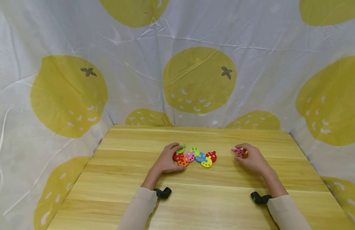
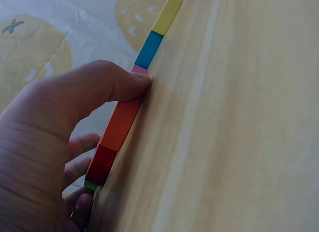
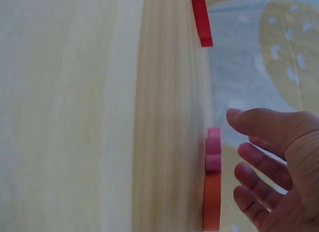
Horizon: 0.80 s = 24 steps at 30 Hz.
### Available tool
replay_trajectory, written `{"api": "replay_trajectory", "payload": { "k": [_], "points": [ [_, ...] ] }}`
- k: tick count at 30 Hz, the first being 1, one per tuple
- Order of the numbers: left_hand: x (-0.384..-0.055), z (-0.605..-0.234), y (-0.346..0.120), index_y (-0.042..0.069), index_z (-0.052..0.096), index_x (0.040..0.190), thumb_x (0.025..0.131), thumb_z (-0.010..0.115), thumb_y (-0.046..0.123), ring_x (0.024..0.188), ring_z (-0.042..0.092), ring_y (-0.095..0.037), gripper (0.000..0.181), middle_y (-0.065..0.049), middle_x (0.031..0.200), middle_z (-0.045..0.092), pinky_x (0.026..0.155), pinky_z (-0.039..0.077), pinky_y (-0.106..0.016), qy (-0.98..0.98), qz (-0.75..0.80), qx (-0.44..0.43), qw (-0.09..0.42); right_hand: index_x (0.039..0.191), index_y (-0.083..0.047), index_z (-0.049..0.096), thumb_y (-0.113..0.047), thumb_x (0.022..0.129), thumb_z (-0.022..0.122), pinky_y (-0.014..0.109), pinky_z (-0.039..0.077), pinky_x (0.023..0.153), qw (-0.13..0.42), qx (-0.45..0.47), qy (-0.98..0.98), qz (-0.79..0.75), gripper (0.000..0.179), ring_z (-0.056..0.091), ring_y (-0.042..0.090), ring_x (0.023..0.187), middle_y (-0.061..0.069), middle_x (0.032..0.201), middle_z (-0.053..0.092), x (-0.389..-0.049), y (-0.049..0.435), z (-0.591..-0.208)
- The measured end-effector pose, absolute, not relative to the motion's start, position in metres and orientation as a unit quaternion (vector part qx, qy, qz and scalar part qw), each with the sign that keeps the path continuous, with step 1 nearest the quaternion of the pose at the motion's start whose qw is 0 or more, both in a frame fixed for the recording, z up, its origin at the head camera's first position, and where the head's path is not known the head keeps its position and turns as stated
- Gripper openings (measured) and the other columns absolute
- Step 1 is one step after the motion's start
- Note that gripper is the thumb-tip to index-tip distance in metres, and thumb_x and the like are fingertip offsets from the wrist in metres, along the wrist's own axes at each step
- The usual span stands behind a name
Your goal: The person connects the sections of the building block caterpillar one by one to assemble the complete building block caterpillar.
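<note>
A wavy chain of joined, numbered puzzle pieces (image 1: 201, 156) in green, red, orange, pink, blue and yellow lies flat on the table. My left hand (image 1: 166, 158) holds its left end. In the left wrist view the thumb (image 2: 130, 86) presses the near edge by the orange piece (image 2: 122, 124), and the other fingers reach round beyond the red piece (image 2: 102, 164). To the right, apart from the chain, a pink puzzle piece (image 1: 239, 152) lies against an orange piece (image 3: 212, 202). Over these two my right hand (image 1: 253, 158) hovers, its fingers loosely spread and off them in the right wrist view.
The wooden table (image 1: 212, 204) has its back edge by a hanging white cloth (image 1: 131, 73) with yellow fruit prints. A red piece (image 1: 212, 156) forms the chain's right end, with a gap of bare wood between it and the pink piece.
</note>
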<state>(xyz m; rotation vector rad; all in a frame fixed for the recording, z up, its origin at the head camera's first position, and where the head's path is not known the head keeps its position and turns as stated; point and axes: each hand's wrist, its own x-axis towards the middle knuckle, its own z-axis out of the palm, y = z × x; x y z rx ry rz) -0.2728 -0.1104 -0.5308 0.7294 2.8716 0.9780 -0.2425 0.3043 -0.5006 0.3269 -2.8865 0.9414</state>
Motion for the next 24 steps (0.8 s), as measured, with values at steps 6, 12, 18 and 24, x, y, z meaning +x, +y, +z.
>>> {"api": "replay_trajectory", "payload": {
  "k": [6,12,18,24],
  "points": [
    [-0.274,-0.531,-0.111,0.019,0.054,0.149,0.068,0.087,0.056,0.151,0.032,-0.032,0.096,-0.008,0.163,0.037,0.12,0.036,-0.056,0.921,0.31,0.235,0.005,0.132,-0.004,0.066,-0.023,0.091,0.08,0.06,0.055,0.095,0.043,0.102,-0.947,0.302,0.047,0.062,0.045,0.118,0.022,0.132,0.064,-0.244,0.314,-0.5],
    [-0.273,-0.533,-0.112,0.019,0.055,0.148,0.067,0.087,0.057,0.151,0.032,-0.03,0.095,-0.006,0.162,0.038,0.12,0.038,-0.054,0.922,0.311,0.231,0.004,0.132,-0.001,0.065,-0.022,0.09,0.081,0.064,0.048,0.102,0.039,0.116,-0.947,0.296,0.05,0.054,0.049,0.128,0.026,0.138,0.06,-0.246,0.319,-0.505],
    [-0.274,-0.534,-0.111,0.019,0.057,0.145,0.066,0.089,0.055,0.15,0.033,-0.032,0.092,-0.007,0.16,0.039,0.119,0.038,-0.054,0.918,0.323,0.23,-0.002,0.139,0.001,0.058,-0.021,0.093,0.077,0.063,0.048,0.102,0.021,0.123,-0.946,0.298,0.055,0.059,0.046,0.123,0.027,0.138,0.059,-0.25,0.32,-0.509],
    [-0.275,-0.535,-0.111,0.017,0.058,0.144,0.066,0.089,0.054,0.149,0.034,-0.034,0.092,-0.008,0.159,0.041,0.117,0.039,-0.056,0.915,0.329,0.235,-0.007,0.141,0.002,0.058,-0.014,0.095,0.072,0.062,0.047,0.103,0.016,0.135,-0.946,0.293,0.051,0.059,0.044,0.123,0.027,0.137,0.061,-0.253,0.317,-0.511]
  ]
}}
